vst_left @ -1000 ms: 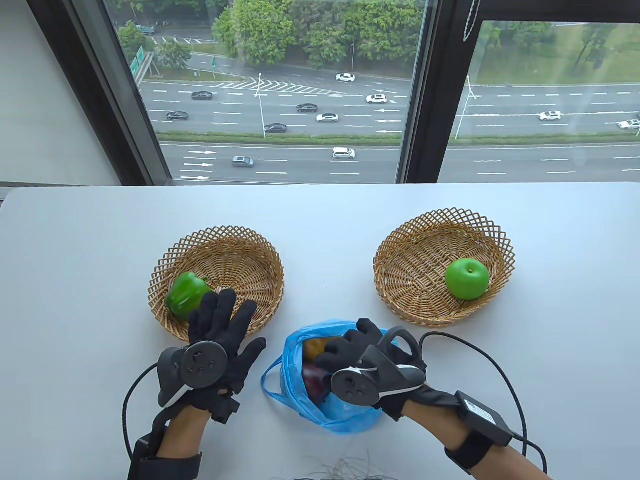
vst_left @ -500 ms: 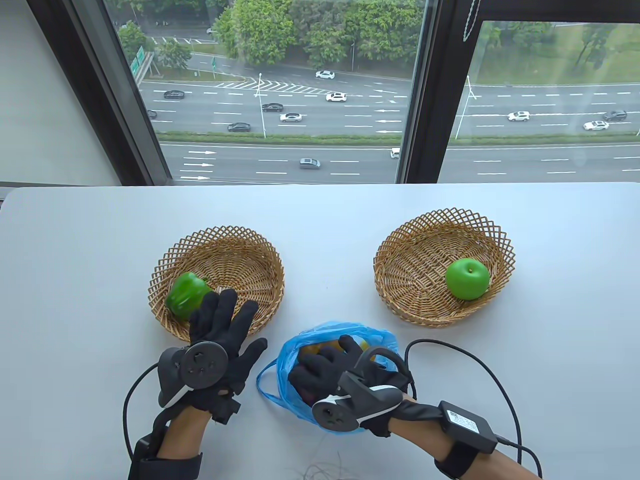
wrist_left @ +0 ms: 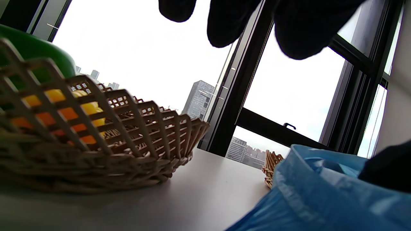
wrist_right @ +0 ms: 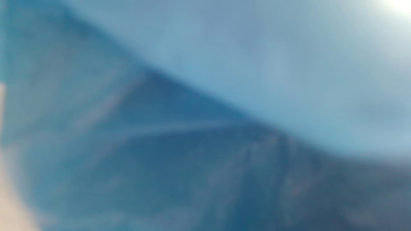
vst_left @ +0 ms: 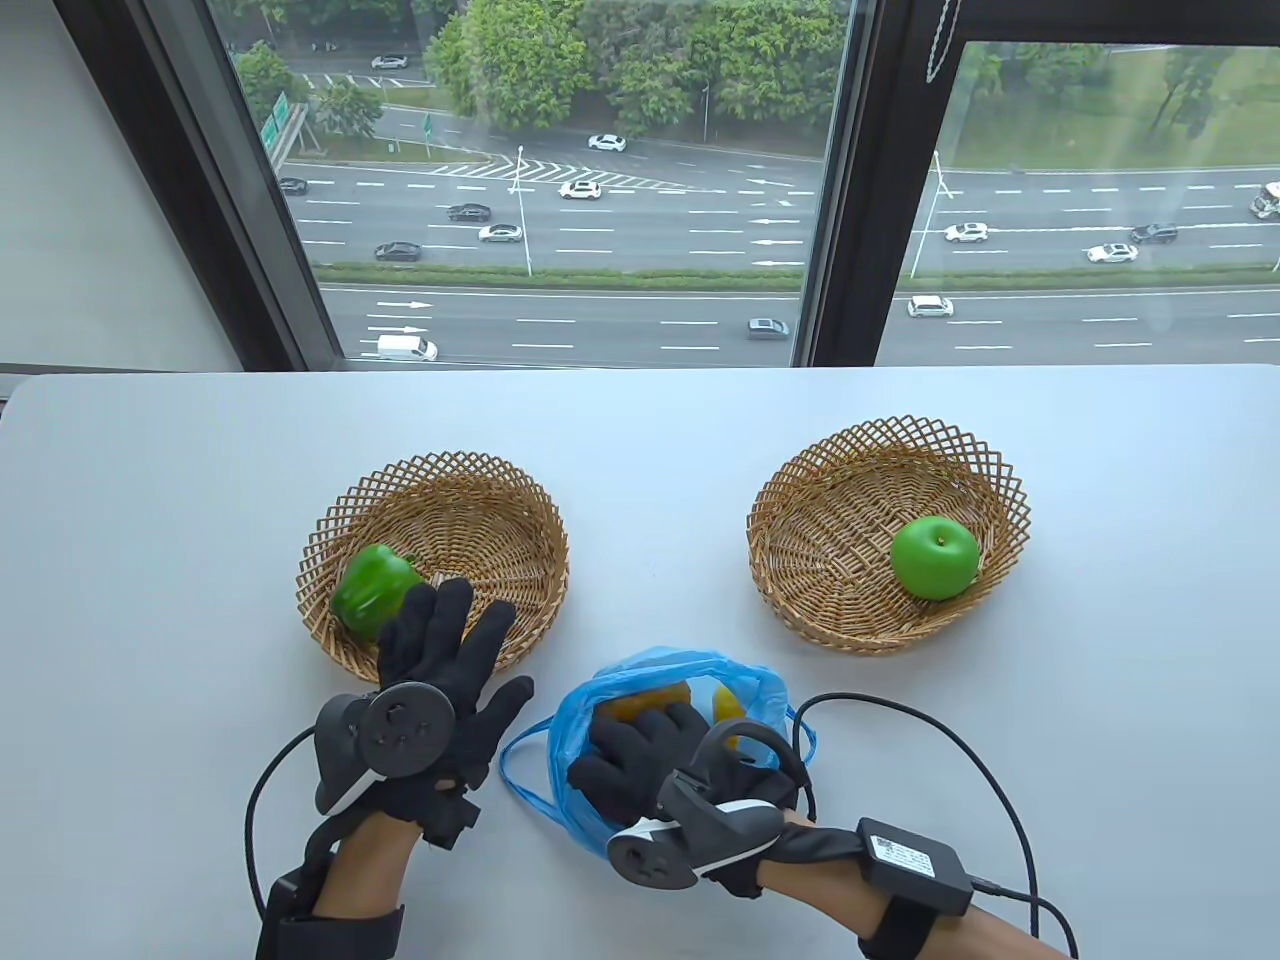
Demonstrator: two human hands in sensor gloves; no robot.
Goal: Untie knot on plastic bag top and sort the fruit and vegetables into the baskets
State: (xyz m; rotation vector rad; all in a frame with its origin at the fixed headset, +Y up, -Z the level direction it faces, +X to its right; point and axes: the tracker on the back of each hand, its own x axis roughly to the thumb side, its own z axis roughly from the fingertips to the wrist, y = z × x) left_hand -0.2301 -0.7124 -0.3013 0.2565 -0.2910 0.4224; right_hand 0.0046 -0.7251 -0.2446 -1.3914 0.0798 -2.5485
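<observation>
A blue plastic bag [vst_left: 565, 725] lies open at the table's front middle, with yellow produce [vst_left: 640, 703] showing inside. My right hand [vst_left: 635, 745] reaches into its mouth, fingers bent down over the contents; what they hold is hidden. The right wrist view shows only blurred blue plastic [wrist_right: 192, 128]. My left hand [vst_left: 445, 640] lies flat with fingers spread over the front rim of the left basket [vst_left: 440, 470], holding nothing. A green pepper [vst_left: 372, 590] sits in that basket. A green apple [vst_left: 935, 558] sits in the right basket [vst_left: 880, 435].
In the left wrist view a yellow-orange thing [wrist_left: 64, 106] shows through the left basket's lattice [wrist_left: 135, 128], beside the bag [wrist_left: 321, 199]. A black cable [vst_left: 940, 720] loops on the table right of the bag. A window runs along the far table edge.
My right hand has slid down and to the left, deeper into the bag, covering the dark red item seen earlier. The bag's rim shifted with it. The left hand stayed still.
</observation>
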